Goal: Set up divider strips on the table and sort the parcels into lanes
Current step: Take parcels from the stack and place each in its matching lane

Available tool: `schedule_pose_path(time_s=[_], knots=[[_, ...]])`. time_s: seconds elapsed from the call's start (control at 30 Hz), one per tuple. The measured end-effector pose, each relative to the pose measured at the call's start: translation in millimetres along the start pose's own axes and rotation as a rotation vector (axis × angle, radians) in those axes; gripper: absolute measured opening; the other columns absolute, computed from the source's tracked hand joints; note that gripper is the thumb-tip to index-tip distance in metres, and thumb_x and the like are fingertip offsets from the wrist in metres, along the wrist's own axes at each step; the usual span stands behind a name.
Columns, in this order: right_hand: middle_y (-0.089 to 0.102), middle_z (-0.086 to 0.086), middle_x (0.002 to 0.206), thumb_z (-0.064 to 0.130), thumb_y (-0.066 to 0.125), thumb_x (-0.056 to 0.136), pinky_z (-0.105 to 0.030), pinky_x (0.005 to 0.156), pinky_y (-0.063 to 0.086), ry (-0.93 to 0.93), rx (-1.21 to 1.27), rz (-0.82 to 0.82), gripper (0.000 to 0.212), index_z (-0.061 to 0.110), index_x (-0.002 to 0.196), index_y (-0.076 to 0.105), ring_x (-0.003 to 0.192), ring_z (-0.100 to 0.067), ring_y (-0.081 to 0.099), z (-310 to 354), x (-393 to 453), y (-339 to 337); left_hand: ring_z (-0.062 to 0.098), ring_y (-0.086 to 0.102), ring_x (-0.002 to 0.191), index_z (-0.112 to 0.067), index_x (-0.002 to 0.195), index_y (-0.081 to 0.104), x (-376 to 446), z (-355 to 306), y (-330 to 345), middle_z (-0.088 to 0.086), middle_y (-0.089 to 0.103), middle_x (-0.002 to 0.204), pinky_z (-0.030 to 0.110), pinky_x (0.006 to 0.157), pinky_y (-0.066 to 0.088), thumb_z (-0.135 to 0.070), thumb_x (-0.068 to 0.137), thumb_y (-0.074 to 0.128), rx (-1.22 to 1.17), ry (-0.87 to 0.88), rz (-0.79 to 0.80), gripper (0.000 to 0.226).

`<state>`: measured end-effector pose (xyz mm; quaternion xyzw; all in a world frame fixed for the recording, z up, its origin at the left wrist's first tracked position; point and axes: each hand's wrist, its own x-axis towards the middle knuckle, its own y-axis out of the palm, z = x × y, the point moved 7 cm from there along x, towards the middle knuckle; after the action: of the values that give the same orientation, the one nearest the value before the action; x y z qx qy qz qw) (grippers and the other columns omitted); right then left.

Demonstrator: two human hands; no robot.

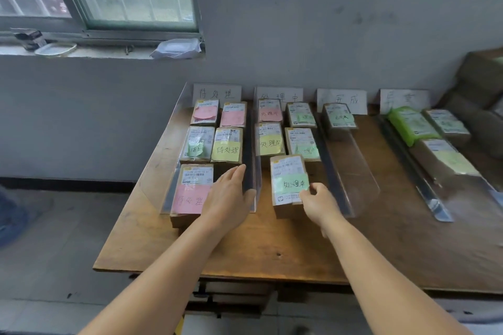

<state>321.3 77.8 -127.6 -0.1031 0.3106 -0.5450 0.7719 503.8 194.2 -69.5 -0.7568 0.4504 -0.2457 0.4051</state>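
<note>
Brown cardboard parcel with the green note (289, 185) is pinched by the right hand (319, 202); flat, empty left hand (230, 193) steadies the clear plastic divider strip (254, 171); slide it squarely up the lane.

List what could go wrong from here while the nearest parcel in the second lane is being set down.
1. The right hand pinches the green-note parcel at its near corner only; it could twist and come to rest crooked.
2. That parcel sits close to the clear divider strip on its right; a push may shift the strip.
3. The left hand rests flat beside the pink-note parcel, which overhangs the lane's near end and could be nudged.
</note>
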Motion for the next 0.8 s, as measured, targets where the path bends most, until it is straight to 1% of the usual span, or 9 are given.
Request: schedule_pose_path(time_s=[0.1, 0.23, 0.3, 0.37, 0.47, 0.6, 0.63, 0.7, 0.8], knots=[[0.054, -0.003, 0.134, 0.027, 0.042, 0.098, -0.031, 0.077, 0.038, 0.041, -0.002, 0.046, 0.046, 0.019, 0.143, 0.034, 0.1, -0.015, 0.047, -7.2, 7.2, 15.1, 0.017, 0.026, 0.141, -0.024, 0.151, 0.02, -1.1, 2.6, 3.1, -0.004, 0.026, 0.155, 0.038, 0.109, 0.031, -0.034, 0.095, 0.05, 0.015, -0.012, 0.01, 0.064], [0.049, -0.003, 0.139, 0.025, 0.038, 0.099, -0.03, 0.079, 0.037, 0.026, -0.041, 0.074, 0.046, 0.019, 0.144, 0.033, 0.12, -0.022, 0.048, -1.4, 16.9, 25.9, 0.017, 0.026, 0.141, -0.024, 0.151, 0.02, -3.7, 8.6, 3.6, -0.004, 0.026, 0.155, 0.037, 0.109, 0.031, -0.033, 0.095, 0.051, 0.031, -0.042, 0.011, 0.064], [0.047, -0.003, 0.142, 0.024, 0.035, 0.101, -0.029, 0.079, 0.038, 0.019, -0.079, 0.091, 0.045, 0.018, 0.146, 0.032, 0.124, -0.023, 0.046, 0.9, 19.9, 30.3, 0.017, 0.026, 0.141, -0.024, 0.15, 0.021, -5.7, 10.7, 4.0, -0.004, 0.026, 0.155, 0.037, 0.11, 0.031, -0.033, 0.095, 0.051, 0.042, -0.051, 0.013, 0.064], [0.046, -0.003, 0.142, 0.022, 0.032, 0.101, -0.03, 0.081, 0.041, 0.012, -0.132, 0.098, 0.045, 0.017, 0.146, 0.033, 0.124, -0.023, 0.046, 2.0, 21.8, 32.4, 0.017, 0.026, 0.141, -0.024, 0.15, 0.021, -7.3, 11.6, 4.3, -0.003, 0.026, 0.155, 0.035, 0.109, 0.03, -0.033, 0.095, 0.052, 0.058, -0.056, 0.013, 0.064], [0.05, -0.004, 0.139, 0.021, 0.029, 0.101, -0.028, 0.076, 0.04, -0.009, -0.196, 0.105, 0.042, 0.015, 0.141, 0.039, 0.114, -0.021, 0.05, 3.2, 21.4, 32.1, 0.016, 0.025, 0.141, -0.022, 0.15, 0.021, -9.1, 11.1, 4.7, -0.002, 0.027, 0.155, 0.034, 0.11, 0.029, -0.033, 0.095, 0.052, 0.066, -0.054, 0.017, 0.064], [0.043, -0.006, 0.145, 0.023, 0.03, 0.102, -0.026, 0.08, 0.035, -0.029, -0.273, 0.113, 0.045, 0.011, 0.145, 0.032, 0.126, -0.024, 0.045, 4.4, 15.3, 26.8, 0.016, 0.026, 0.141, -0.022, 0.15, 0.021, -13.3, 5.9, 5.5, -0.003, 0.027, 0.155, 0.034, 0.11, 0.029, -0.032, 0.095, 0.052, 0.056, -0.033, 0.025, 0.064], [0.042, -0.006, 0.146, 0.025, 0.031, 0.102, -0.027, 0.082, 0.036, -0.048, -0.303, 0.116, 0.047, 0.011, 0.146, 0.03, 0.128, -0.024, 0.043, 5.8, 12.4, 25.0, 0.016, 0.026, 0.141, -0.022, 0.151, 0.021, -14.9, 3.9, 5.4, -0.003, 0.026, 0.155, 0.034, 0.11, 0.03, -0.032, 0.095, 0.052, 0.054, -0.03, 0.026, 0.064], [0.037, -0.005, 0.15, 0.028, 0.034, 0.101, -0.031, 0.094, 0.039, -0.096, -0.351, 0.121, 0.051, 0.013, 0.149, 0.024, 0.133, -0.024, 0.039, 8.9, 4.8, 20.6, 0.016, 0.025, 0.141, -0.023, 0.151, 0.02, -18.7, -2.1, 4.6, -0.004, 0.025, 0.156, 0.035, 0.11, 0.029, -0.033, 0.095, 0.051, 0.061, -0.01, 0.024, 0.065], [0.03, -0.001, 0.154, 0.035, 0.038, 0.1, -0.037, 0.105, 0.035, -0.188, -0.427, 0.088, 0.057, 0.018, 0.15, 0.019, 0.138, -0.024, 0.033, 14.6, -11.9, 9.8, 0.017, 0.025, 0.142, -0.023, 0.15, 0.021, -26.9, -16.9, 3.5, -0.005, 0.027, 0.155, 0.035, 0.111, 0.028, -0.034, 0.095, 0.052, 0.079, 0.066, 0.005, 0.064]])
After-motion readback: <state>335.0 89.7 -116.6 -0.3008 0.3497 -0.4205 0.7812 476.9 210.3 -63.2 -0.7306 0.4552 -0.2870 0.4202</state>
